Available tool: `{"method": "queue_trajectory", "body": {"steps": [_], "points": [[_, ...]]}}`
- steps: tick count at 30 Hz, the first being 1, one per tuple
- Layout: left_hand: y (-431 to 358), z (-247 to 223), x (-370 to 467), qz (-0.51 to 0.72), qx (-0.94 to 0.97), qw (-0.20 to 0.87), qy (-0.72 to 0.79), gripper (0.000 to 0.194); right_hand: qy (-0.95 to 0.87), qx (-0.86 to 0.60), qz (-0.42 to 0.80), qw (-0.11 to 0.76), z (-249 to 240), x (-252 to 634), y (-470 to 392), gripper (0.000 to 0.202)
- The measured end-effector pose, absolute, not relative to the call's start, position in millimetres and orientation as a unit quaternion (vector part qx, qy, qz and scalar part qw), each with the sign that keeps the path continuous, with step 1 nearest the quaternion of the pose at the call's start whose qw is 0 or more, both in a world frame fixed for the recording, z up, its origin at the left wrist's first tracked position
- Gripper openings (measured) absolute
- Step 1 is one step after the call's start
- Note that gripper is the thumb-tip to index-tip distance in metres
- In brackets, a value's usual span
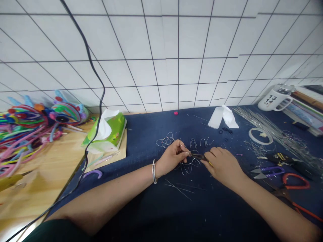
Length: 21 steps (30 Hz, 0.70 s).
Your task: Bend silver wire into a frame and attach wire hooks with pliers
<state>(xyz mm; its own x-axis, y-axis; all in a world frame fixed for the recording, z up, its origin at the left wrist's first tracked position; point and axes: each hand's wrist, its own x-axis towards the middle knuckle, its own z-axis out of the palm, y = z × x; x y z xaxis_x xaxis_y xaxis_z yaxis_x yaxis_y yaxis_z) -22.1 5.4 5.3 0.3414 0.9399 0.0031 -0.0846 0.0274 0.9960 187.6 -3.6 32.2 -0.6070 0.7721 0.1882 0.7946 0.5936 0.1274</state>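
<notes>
My left hand (174, 156) pinches thin bent wire (187, 168) over the dark blue cloth. Loops of this wire hang below the fingers. My right hand (223, 164) is wrapped round a pair of pliers (199, 156), whose jaws reach left to the left fingertips. Part of a yellow handle shows under the right fingers; the rest is hidden by the palm. Behind the left hand lies another tangle of looped wire (166, 140). Small bent wire pieces (202, 142) rest just beyond the pliers. Straight wires (180, 190) lie on the cloth in front of the left hand.
At left are a green tissue pack (111, 132), a black cable (102, 92) and colourful pipe cleaners (22, 141). On the right lie purple scissors (270, 172), red-handled scissors (295, 184), a wire coil (252, 135), a bundle of straight wires (267, 122) and a white mug (271, 101).
</notes>
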Motion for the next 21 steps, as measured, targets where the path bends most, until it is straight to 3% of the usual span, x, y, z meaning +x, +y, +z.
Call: {"method": "queue_trajectory", "body": {"steps": [21], "points": [[7.6,5.1,-24.6,0.416,0.521,0.657,0.351,0.018,-0.895,-0.422,-0.132,0.058,37.9,187.1,-6.1,0.022]]}}
